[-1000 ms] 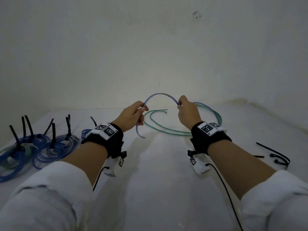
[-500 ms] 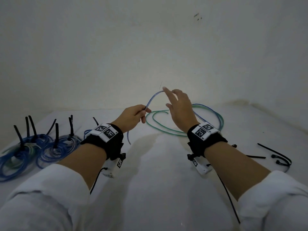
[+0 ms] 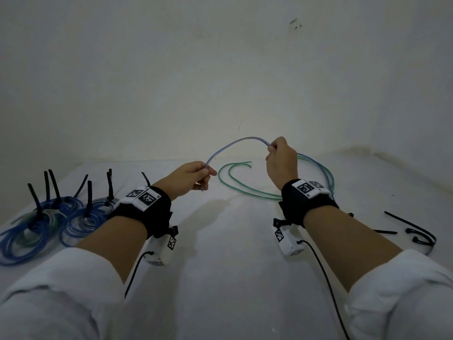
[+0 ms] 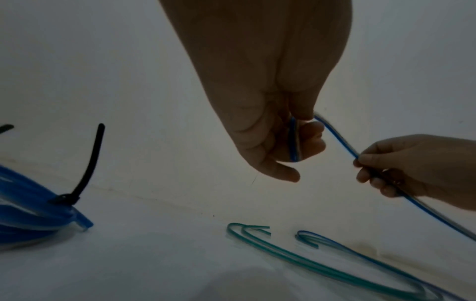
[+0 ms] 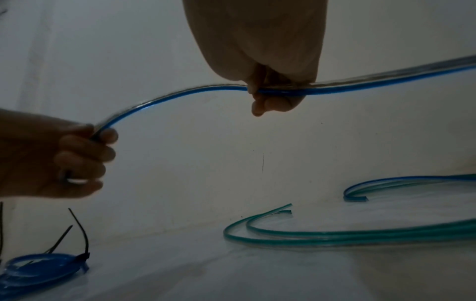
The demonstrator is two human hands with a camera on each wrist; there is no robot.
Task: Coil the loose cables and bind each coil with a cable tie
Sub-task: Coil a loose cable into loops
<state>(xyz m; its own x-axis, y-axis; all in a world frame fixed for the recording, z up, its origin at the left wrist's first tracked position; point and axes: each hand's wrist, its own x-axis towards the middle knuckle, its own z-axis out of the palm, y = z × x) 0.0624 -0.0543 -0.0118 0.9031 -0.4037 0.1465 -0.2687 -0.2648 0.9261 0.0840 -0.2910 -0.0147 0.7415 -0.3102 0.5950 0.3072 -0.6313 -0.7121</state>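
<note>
A clear cable with a blue stripe (image 3: 235,143) arches in the air between both hands. My left hand (image 3: 193,179) grips its near end, which curls through the fingers (image 4: 293,142). My right hand (image 3: 279,159) pinches the same cable (image 5: 280,91) farther along, a little higher than the left. From the right hand the cable runs down to the white table. Loose green cables (image 3: 242,186) lie curved on the table under and beyond the hands, also seen in the left wrist view as green cables (image 4: 309,258). Black cable ties (image 3: 416,231) lie at the right.
Several bound blue coils (image 3: 34,227) with upright black tie tails (image 3: 52,185) sit at the left of the table (image 3: 225,253). A white wall (image 3: 220,69) rises close behind. Black wires hang from both wrist cameras.
My right hand, open and reaching half a second ago, has closed on the cable again farther along. The left hand keeps its grip and has barely moved.
</note>
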